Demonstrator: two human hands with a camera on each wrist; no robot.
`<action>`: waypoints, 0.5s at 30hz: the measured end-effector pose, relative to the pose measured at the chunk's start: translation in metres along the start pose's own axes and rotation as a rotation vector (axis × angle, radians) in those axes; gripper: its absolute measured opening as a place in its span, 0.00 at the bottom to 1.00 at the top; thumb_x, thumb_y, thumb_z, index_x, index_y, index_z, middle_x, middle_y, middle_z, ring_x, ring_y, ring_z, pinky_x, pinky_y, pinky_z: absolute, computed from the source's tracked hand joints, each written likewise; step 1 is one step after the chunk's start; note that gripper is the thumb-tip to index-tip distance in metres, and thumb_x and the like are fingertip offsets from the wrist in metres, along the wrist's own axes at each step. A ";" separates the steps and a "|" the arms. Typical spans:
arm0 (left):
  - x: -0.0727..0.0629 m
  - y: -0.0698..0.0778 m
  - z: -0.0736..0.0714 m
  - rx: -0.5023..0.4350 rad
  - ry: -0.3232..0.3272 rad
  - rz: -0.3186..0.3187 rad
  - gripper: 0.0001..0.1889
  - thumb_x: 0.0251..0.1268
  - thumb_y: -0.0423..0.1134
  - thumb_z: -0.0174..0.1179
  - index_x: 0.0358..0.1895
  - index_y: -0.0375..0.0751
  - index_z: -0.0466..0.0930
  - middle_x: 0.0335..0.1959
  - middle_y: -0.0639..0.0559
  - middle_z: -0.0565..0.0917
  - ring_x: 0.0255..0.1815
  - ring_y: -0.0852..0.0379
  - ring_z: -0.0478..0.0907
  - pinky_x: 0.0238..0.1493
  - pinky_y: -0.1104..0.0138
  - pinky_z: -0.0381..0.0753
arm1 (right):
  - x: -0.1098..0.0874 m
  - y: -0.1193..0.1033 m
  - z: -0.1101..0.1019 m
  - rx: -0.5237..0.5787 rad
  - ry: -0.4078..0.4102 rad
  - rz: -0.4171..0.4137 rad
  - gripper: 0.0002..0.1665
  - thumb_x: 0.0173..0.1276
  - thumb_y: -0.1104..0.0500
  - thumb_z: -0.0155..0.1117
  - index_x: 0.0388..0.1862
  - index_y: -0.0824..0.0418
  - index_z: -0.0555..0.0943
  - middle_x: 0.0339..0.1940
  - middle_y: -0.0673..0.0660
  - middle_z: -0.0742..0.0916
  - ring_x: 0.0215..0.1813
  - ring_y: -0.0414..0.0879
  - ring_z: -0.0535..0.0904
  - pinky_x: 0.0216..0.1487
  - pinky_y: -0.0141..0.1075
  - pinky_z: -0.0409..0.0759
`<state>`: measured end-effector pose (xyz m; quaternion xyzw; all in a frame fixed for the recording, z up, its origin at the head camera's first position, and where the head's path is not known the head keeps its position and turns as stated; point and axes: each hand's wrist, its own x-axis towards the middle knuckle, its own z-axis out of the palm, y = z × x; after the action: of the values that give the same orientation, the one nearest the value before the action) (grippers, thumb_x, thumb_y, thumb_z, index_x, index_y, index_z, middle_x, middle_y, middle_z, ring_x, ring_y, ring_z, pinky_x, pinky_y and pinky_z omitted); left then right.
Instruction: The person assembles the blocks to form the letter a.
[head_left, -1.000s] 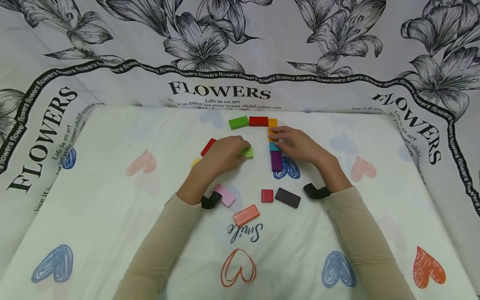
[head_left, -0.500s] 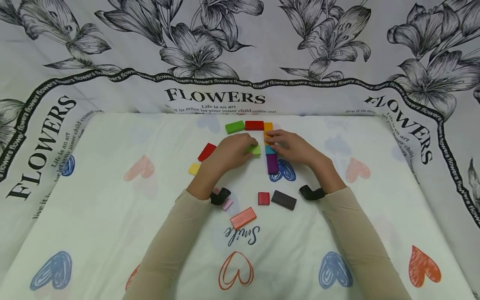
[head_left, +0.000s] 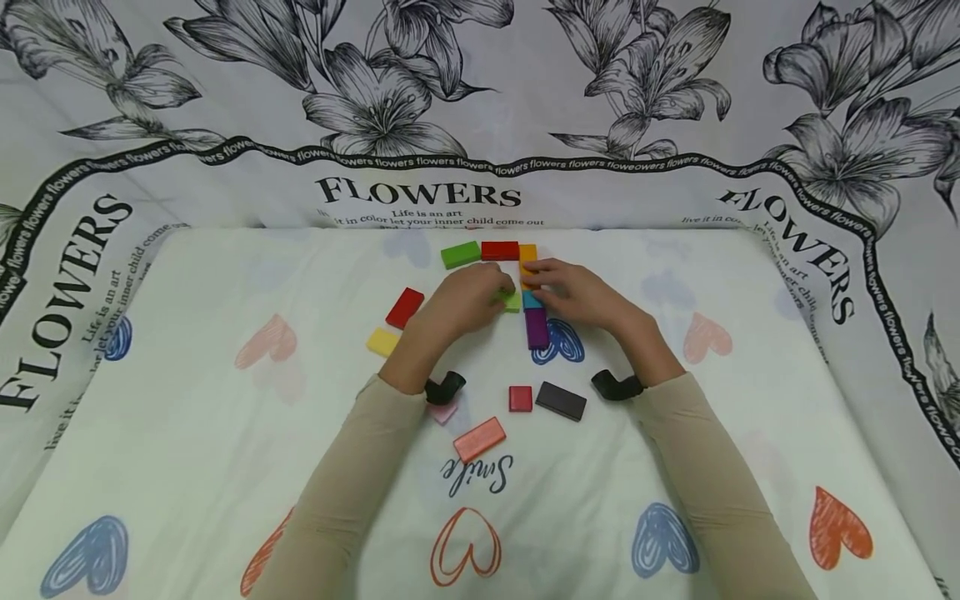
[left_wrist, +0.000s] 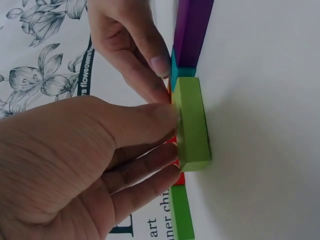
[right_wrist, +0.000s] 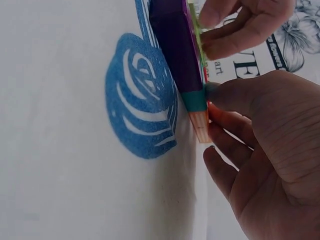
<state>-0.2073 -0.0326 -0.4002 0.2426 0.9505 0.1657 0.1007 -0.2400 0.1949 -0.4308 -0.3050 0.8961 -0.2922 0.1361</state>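
Head view: the left hand (head_left: 465, 298) pinches the lime block (head_left: 512, 303), just left of the blue block (head_left: 532, 302); the right hand (head_left: 581, 293), fingers slightly spread, touches the farther orange block (head_left: 528, 253).

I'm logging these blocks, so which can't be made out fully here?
Pink block, head view: partly hidden by the black wrist piece.
Light green block, head view: partly covered by the left hand.
Purple block, left wrist view: cut off by the top edge.
Orange block, left wrist view: mostly hidden behind the light green block.
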 end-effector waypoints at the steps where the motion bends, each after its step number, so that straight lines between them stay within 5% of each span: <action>1: 0.000 0.001 0.000 -0.008 -0.001 0.001 0.17 0.77 0.34 0.61 0.64 0.41 0.86 0.59 0.46 0.88 0.62 0.48 0.83 0.71 0.58 0.81 | 0.000 0.000 0.000 -0.004 -0.003 0.002 0.24 0.82 0.57 0.59 0.73 0.61 0.79 0.81 0.60 0.75 0.85 0.61 0.65 0.85 0.57 0.65; 8: 0.005 0.008 -0.001 -0.006 -0.040 0.006 0.22 0.73 0.41 0.68 0.67 0.43 0.83 0.62 0.46 0.84 0.62 0.49 0.79 0.69 0.59 0.82 | -0.006 0.002 -0.003 -0.021 -0.005 0.028 0.24 0.82 0.58 0.60 0.73 0.60 0.79 0.81 0.59 0.75 0.85 0.61 0.65 0.84 0.57 0.66; 15: 0.006 0.005 0.002 0.027 -0.068 -0.015 0.18 0.72 0.39 0.69 0.62 0.40 0.86 0.52 0.46 0.88 0.52 0.49 0.82 0.62 0.60 0.84 | -0.001 0.005 -0.001 -0.014 -0.012 0.013 0.24 0.83 0.58 0.58 0.74 0.59 0.78 0.81 0.59 0.75 0.85 0.60 0.65 0.85 0.56 0.64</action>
<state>-0.2099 -0.0253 -0.4006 0.2424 0.9504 0.1440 0.1309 -0.2421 0.1987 -0.4328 -0.3020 0.8992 -0.2834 0.1413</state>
